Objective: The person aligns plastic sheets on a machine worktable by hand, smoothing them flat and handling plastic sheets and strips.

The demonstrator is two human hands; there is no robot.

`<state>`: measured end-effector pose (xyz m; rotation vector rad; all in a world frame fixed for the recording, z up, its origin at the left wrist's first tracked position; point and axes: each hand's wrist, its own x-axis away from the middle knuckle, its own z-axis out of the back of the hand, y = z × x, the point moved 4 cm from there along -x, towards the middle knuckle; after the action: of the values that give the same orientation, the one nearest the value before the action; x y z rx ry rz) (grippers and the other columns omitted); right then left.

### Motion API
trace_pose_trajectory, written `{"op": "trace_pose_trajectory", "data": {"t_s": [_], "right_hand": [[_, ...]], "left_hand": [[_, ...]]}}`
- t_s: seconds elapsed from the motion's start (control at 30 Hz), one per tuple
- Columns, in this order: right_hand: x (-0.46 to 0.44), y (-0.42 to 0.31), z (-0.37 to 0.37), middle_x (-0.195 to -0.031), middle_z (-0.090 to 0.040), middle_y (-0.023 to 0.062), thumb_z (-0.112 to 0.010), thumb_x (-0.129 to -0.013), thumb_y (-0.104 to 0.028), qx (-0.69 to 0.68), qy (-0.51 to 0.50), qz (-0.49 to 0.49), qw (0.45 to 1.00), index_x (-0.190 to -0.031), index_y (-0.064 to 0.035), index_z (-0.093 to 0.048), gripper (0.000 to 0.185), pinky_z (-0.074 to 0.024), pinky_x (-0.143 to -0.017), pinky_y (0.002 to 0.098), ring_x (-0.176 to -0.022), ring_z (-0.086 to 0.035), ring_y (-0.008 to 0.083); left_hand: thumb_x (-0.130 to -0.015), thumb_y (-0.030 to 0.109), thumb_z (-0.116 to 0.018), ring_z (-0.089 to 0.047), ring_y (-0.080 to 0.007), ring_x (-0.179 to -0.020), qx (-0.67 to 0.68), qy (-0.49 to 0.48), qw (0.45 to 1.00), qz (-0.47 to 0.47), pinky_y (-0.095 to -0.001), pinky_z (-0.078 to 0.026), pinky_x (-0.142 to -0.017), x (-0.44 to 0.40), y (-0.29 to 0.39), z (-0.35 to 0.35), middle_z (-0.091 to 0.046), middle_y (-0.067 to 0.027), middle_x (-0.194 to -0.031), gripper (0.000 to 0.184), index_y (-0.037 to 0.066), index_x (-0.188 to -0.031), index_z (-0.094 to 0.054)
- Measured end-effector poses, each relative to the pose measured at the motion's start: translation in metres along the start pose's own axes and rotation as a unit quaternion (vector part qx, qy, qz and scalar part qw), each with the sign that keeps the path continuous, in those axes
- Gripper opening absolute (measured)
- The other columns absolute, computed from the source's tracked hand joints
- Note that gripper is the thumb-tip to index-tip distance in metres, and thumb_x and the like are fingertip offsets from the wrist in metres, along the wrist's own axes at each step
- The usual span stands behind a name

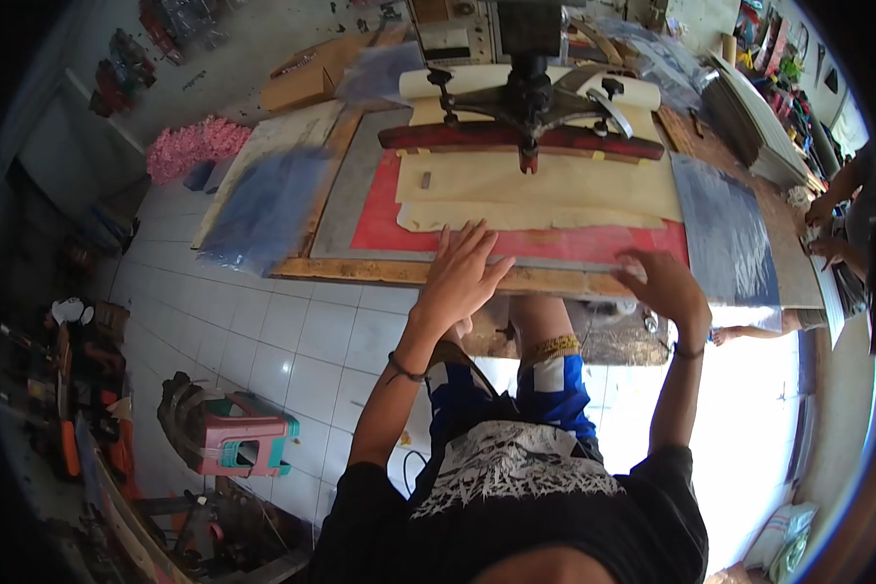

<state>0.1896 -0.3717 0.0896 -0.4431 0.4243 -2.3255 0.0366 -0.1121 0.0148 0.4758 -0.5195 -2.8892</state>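
Black cord [406, 370] round its wrist, the left hand [457, 271] is palm down, fingers loosely spread, with nothing visible in its grasp. Its fingertips reach the near edge of the cream sheet [545, 185] in this view; whether they touch, I cannot tell. The right hand [670, 287] is half open, fingers bent and blurred, seemingly empty, near the front edge of the table [360, 273] and farther from the sheet. From both hands the sheet lies forward, the right one's reach slanting a little leftward; its long axis runs left to right, roughly parallel to that edge.

It looks thin and dull, crinkled along the near side, with a small grey piece [425, 180] lying towards its left end. Under it a red sheet [380, 214] shows at the left and front, and a dark red bar [409, 138] spans above.
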Motion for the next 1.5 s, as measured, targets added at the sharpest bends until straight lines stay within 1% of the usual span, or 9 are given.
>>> {"op": "trace_pose_trajectory", "data": {"t_s": [0.13,0.27,0.4,0.5,0.63,0.9,1.2,1.4,1.5], "right_hand": [[-0.056,0.046,-0.038,-0.148,-0.057,0.0169,-0.067,-0.097,-0.035,0.106,0.171,0.214,0.956,-0.135,-0.0086,-0.064,0.046,-0.0428,-0.112,0.0472,-0.135,-0.055,0.0347],[-0.025,0.037,-0.051,-0.150,-0.056,0.0159,-0.067,-0.098,-0.038,0.105,0.220,0.135,0.961,-0.135,-0.0108,-0.065,0.046,-0.0367,-0.117,0.0510,-0.135,-0.052,0.0376],[-0.006,-0.006,-0.031,-0.146,-0.059,0.0152,-0.068,-0.098,-0.034,0.129,0.090,0.060,0.986,-0.134,-0.0108,-0.066,0.043,-0.0356,-0.117,0.0523,-0.135,-0.054,0.0361],[-0.037,0.011,-0.028,-0.143,-0.061,0.0153,-0.068,-0.097,-0.034,0.031,0.161,0.131,0.978,-0.125,-0.0078,-0.070,0.039,-0.0363,-0.114,0.0528,-0.133,-0.054,0.0345],[-0.068,0.033,-0.053,-0.145,-0.061,0.0147,-0.066,-0.099,-0.032,0.090,0.302,0.220,0.923,-0.135,-0.0114,-0.065,0.042,-0.0347,-0.116,0.0518,-0.137,-0.052,0.0342],[-0.064,0.017,-0.033,-0.142,-0.064,0.0116,-0.066,-0.099,-0.031,-0.009,0.206,0.186,0.961,-0.124,-0.0091,-0.073,0.034,-0.0344,-0.115,0.0490,-0.131,-0.056,0.0293],[-0.091,0.023,-0.046,-0.149,-0.059,0.0112,-0.059,-0.103,-0.036,0.027,0.245,0.189,0.950,-0.136,-0.0096,-0.066,0.042,-0.0276,-0.123,0.0536,-0.144,-0.048,0.0294],[-0.112,0.026,-0.040,-0.149,-0.058,0.0145,-0.060,-0.102,-0.038,0.000,0.240,0.193,0.951,-0.133,-0.0092,-0.068,0.043,-0.0314,-0.121,0.0536,-0.142,-0.050,0.0314],[-0.116,0.025,-0.045,-0.148,-0.059,0.0160,-0.060,-0.102,-0.036,0.052,0.268,0.225,0.935,-0.133,-0.0076,-0.068,0.043,-0.0356,-0.117,0.0466,-0.140,-0.051,0.0324]], "left_hand": [[-0.106,0.051,-0.047,-0.033,-0.0360,-0.153,-0.040,-0.024,0.999,-0.011,-0.0557,-0.015,-0.127,-0.018,0.010,-0.028,-0.041,-0.0211,-0.161,0.071,-0.003,-0.152,-0.046],[-0.107,0.054,-0.043,-0.030,-0.0333,-0.155,-0.067,-0.020,0.998,0.003,-0.0544,-0.015,-0.128,-0.044,-0.006,-0.024,-0.036,-0.0202,-0.165,0.073,-0.002,-0.155,-0.042],[-0.107,0.053,-0.043,-0.028,-0.0329,-0.156,-0.073,-0.025,0.997,0.022,-0.0525,-0.016,-0.128,-0.053,-0.013,-0.019,-0.034,-0.0189,-0.166,0.072,0.000,-0.156,-0.041],[-0.107,0.051,-0.046,-0.029,-0.0337,-0.156,-0.070,-0.020,0.997,-0.002,-0.0518,-0.017,-0.128,-0.067,-0.021,-0.024,-0.036,-0.0194,-0.165,0.070,0.001,-0.156,-0.042],[-0.106,0.048,-0.049,-0.030,-0.0351,-0.155,-0.061,-0.006,0.997,-0.037,-0.0516,-0.020,-0.128,-0.079,-0.041,-0.018,-0.039,-0.0207,-0.163,0.068,0.000,-0.154,-0.043],[-0.106,0.049,-0.049,-0.029,-0.0350,-0.155,-0.069,-0.027,0.997,0.019,-0.0509,-0.023,-0.127,-0.079,-0.065,-0.013,-0.036,-0.0204,-0.165,0.070,0.000,-0.155,-0.042],[-0.106,0.049,-0.049,-0.029,-0.0341,-0.155,-0.086,-0.014,0.996,0.023,-0.0487,-0.024,-0.127,-0.086,-0.067,-0.016,-0.033,-0.0192,-0.167,0.071,0.002,-0.158,-0.039],[-0.104,0.049,-0.051,-0.033,-0.0348,-0.153,-0.086,-0.010,0.996,0.026,-0.0490,-0.026,-0.126,-0.087,-0.067,-0.013,-0.038,-0.0204,-0.163,0.069,0.001,-0.153,-0.046],[-0.104,0.051,-0.051,-0.036,-0.0351,-0.151,-0.096,-0.001,0.995,0.026,-0.0509,-0.026,-0.126,-0.090,-0.066,-0.005,-0.044,-0.0213,-0.160,0.069,0.000,-0.150,-0.050]]}}
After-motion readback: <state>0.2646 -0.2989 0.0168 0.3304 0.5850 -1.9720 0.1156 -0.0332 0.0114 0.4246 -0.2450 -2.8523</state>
